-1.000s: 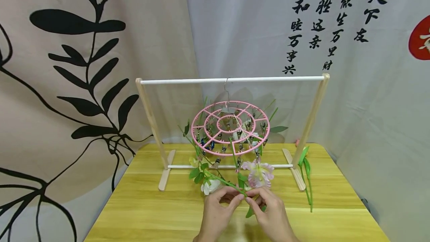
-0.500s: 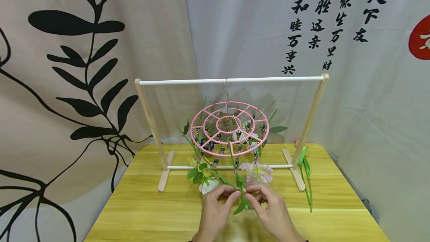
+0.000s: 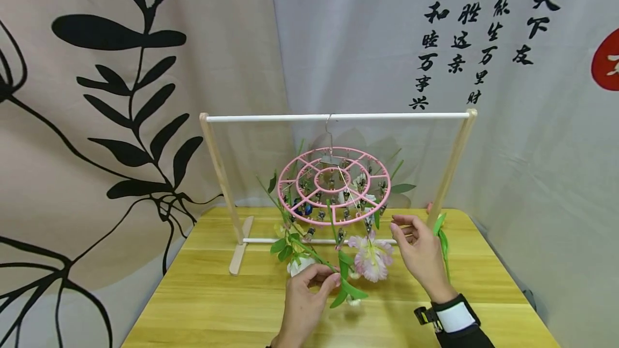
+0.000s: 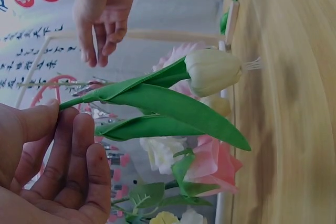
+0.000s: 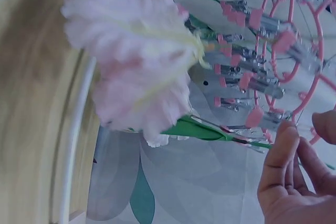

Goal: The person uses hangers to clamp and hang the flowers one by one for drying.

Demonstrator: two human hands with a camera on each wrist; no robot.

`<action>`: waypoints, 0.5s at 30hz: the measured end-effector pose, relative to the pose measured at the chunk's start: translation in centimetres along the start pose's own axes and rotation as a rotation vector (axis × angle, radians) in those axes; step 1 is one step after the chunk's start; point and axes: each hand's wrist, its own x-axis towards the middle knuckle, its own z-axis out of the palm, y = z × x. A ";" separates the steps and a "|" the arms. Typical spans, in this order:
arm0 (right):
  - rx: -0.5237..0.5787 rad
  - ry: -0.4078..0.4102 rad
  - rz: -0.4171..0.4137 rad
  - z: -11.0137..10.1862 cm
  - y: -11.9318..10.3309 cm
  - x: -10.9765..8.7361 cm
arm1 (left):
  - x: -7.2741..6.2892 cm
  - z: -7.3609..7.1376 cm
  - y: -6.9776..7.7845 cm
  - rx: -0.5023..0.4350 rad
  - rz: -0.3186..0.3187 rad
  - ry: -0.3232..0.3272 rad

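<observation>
The left hand [image 3: 306, 301] pinches a white tulip [image 4: 168, 109] by its stem [image 4: 73, 102], in front of and below the near rim of the pink hanger [image 3: 333, 223], with the blossom [image 4: 212, 72] pointing down. A light grip on the stem alone seems right: it spares the leaves [image 4: 152, 128] a crease. The right hand [image 3: 419, 254], fingers loosely bent and holding nothing that shows, is just right of the hanger; it had best avoid brushing the pale pink flower [image 3: 372, 258] below the hanger's right side. Clips [image 3: 340, 235] and a white flower [image 3: 300, 266] crowd under the hanger's front, so small, slow movements look wise.
</observation>
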 end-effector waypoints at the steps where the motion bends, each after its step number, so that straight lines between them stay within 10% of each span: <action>1: -0.002 -0.011 0.008 0.0 0.1 0.5 | 0.0 0.0 0.0 0.002 -0.001 -0.001; 15: 0.071 -0.167 0.042 1.1 0.6 4.0 | -0.3 -0.3 0.0 0.037 0.014 0.006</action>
